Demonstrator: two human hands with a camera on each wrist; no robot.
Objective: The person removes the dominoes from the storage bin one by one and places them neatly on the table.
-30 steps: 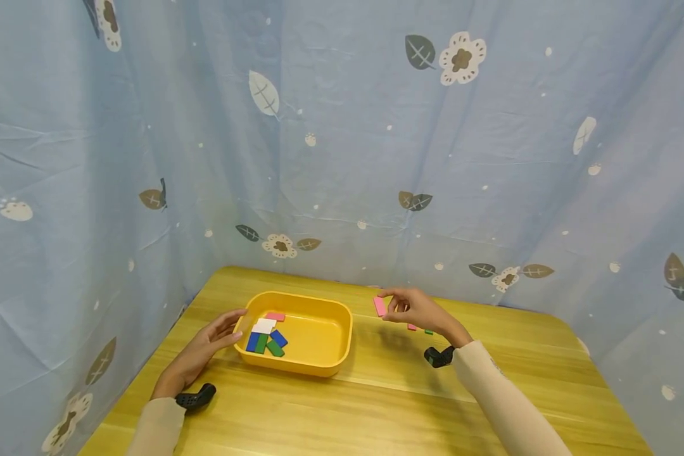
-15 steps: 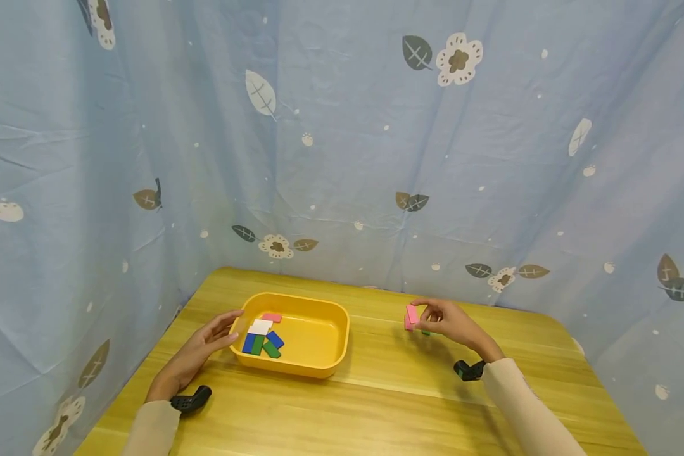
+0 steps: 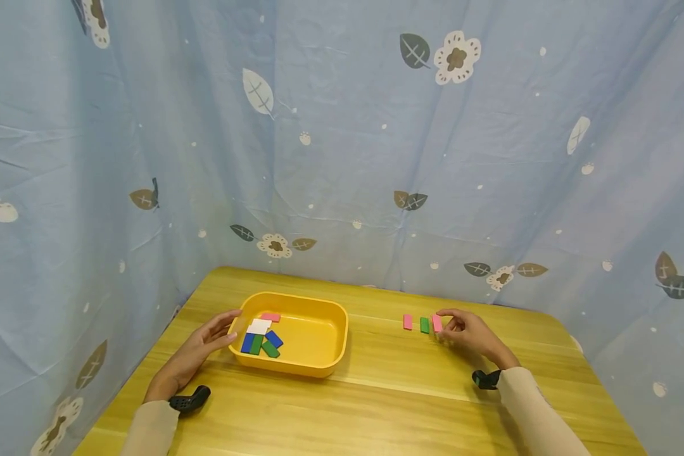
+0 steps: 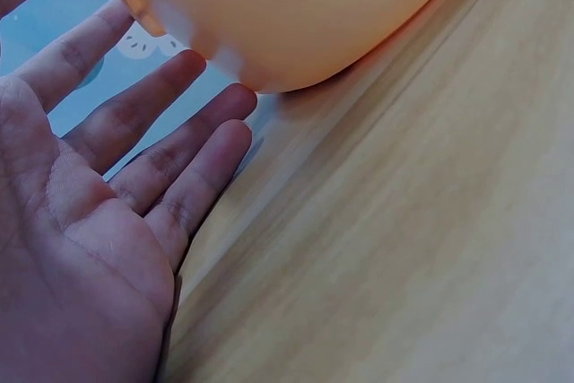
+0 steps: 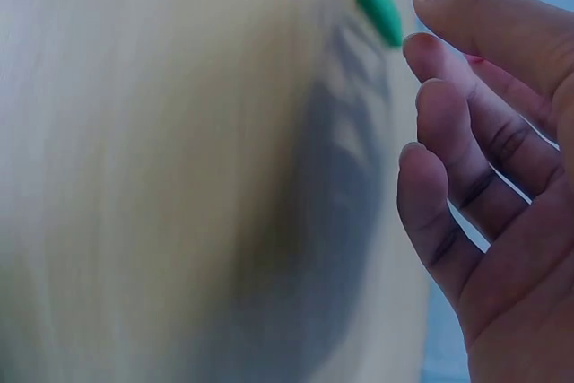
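Observation:
My right hand (image 3: pixel 466 332) pinches a pink block (image 3: pixel 436 323) between thumb and fingers, just right of a green block (image 3: pixel 424 325) on the table. Left of the green one lies another pink block (image 3: pixel 407 322). In the right wrist view most of the pinched block is hidden behind the thumb, and the green block (image 5: pixel 378 4) lies beyond the fingertips. My left hand (image 3: pixel 196 351) is at the left end of a yellow tub (image 3: pixel 344 332), its fingers nearly straight. From the left wrist, those fingertips (image 4: pixel 235 136) are seen right at the tub's outer wall (image 4: pixel 305 33).
Inside the tub, at its left, lie white blocks (image 3: pixel 259 326), a pink block (image 3: pixel 270 317), and several blue and green ones, such as a blue block (image 3: pixel 274 339). A patterned blue curtain (image 3: pixel 330 158) hangs behind and beside the wooden table (image 3: pixel 342 418).
My right hand has carried the pink block rightwards, past the other pink block and the green one, and lowered it to the green block's right. The left hand stays at the tub.

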